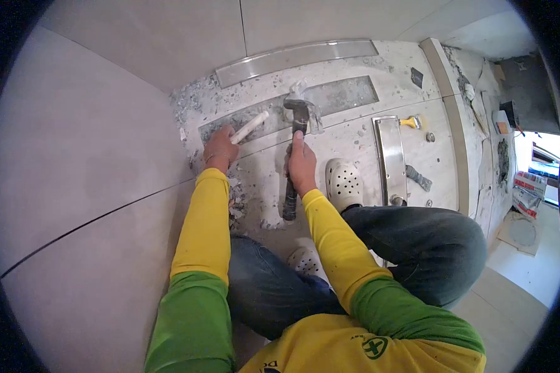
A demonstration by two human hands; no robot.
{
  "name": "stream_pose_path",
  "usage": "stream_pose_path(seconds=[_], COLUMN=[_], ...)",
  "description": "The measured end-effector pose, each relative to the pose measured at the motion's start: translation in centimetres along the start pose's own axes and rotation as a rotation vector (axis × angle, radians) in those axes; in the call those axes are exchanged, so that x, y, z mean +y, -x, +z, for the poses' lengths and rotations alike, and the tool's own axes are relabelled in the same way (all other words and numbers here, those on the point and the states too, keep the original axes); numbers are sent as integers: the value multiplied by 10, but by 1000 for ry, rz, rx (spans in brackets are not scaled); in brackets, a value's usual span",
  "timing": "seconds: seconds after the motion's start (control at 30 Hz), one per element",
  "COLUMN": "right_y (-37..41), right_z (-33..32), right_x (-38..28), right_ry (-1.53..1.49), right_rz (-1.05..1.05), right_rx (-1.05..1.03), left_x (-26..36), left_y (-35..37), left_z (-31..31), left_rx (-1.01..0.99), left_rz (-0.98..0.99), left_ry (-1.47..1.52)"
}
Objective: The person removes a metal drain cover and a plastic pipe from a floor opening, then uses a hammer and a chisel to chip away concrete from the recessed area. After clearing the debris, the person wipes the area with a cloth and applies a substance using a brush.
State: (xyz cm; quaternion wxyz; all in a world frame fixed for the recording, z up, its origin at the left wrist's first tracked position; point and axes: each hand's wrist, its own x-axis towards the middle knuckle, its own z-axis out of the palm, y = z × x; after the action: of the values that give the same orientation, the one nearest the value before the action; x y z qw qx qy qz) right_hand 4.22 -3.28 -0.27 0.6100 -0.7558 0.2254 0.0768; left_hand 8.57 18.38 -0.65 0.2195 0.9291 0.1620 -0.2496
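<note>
At the slot (345,95), my left hand (220,148) grips a stick (250,127) and my right hand (302,165) grips a hammer (290,194); I think the next move needs care.

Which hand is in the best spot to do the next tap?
Probably the right hand: it grips the dark-handled metal hammer, while the left hand is busy holding a pale stick-shaped tool.

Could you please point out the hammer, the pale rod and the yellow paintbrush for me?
Hammer (300,114): head camera view, on its dark head.
Pale rod (250,127): head camera view, middle of its exposed length.
Yellow paintbrush (409,122): head camera view, on its yellow part.
</note>
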Motion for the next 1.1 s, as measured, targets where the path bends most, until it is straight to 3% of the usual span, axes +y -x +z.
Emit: stream_pose_path(seconds=[0.07,0.13,0.27,0.3,0.37,0.43,0.5,0.57,0.77,0.87,0.97,1.1], right_y=[6,6,13,3,0,-2,3,-2,-19,-16,-24,-25], right_z=[9,16,24,21,18,16,14,11,13,12,9,6], right_x=[-10,-6,-27,-30,-31,-27,-19,-18,-28,-36,-24,-32], right_ry=[-15,-22,267,466,471,486,215,128,-323,-461,-443,-437], right_rz=[-3,-164,-149,-1,28,61,113,136,257,301,204,211], right_rx=[-5,11,-68,-246,-247,-245,-150,-80,107,118,104,102], left_x=[-2,-6,-6,-9,-15,-6,10,37,48,60,56,63], left_y=[1,-1,3,3,-4,-7,-1,8,-13,-6,-12,-1], left_z=[3,10,16,17,18,7,3,6,33,13,26,-1], left_rx=[48,69,208,210,-4,-37,-82,-33,-2,-84,10,-77], left_rz=[5,12,80,77,49,102,146,213,192,222,226,193], left_ry=[-23,-44,-70,-72,-42,-9,27,31,148,180,209,220])
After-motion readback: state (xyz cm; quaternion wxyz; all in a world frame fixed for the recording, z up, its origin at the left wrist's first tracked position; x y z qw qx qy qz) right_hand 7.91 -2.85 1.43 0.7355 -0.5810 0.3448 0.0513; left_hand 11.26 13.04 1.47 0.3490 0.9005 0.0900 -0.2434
